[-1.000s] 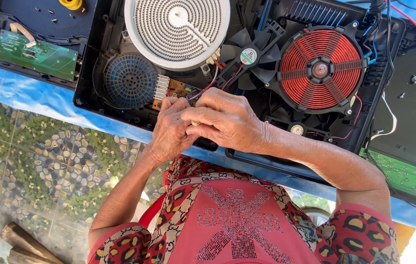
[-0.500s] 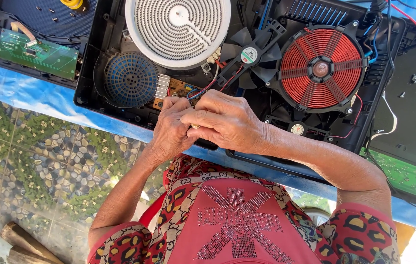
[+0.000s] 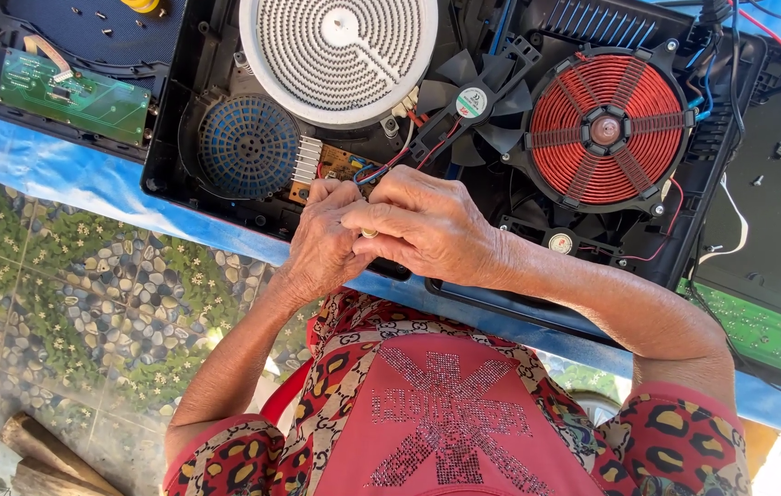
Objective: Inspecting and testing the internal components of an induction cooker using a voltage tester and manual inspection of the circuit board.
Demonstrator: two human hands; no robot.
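Both my hands meet over the front edge of an opened black twin cooker housing. My left hand has its fingers curled around a small metal part. My right hand lies against it, fingertips pinched on the same part. Red and blue wires run from just above my fingers towards a brown circuit board. My fingers hide most of the part.
Inside the housing are a white spiral heating disc, a red copper coil, a black fan, a blue round grille and a finned heat sink. Green circuit boards lie left and right. A blue sheet covers the table; pebble-patterned floor lies below.
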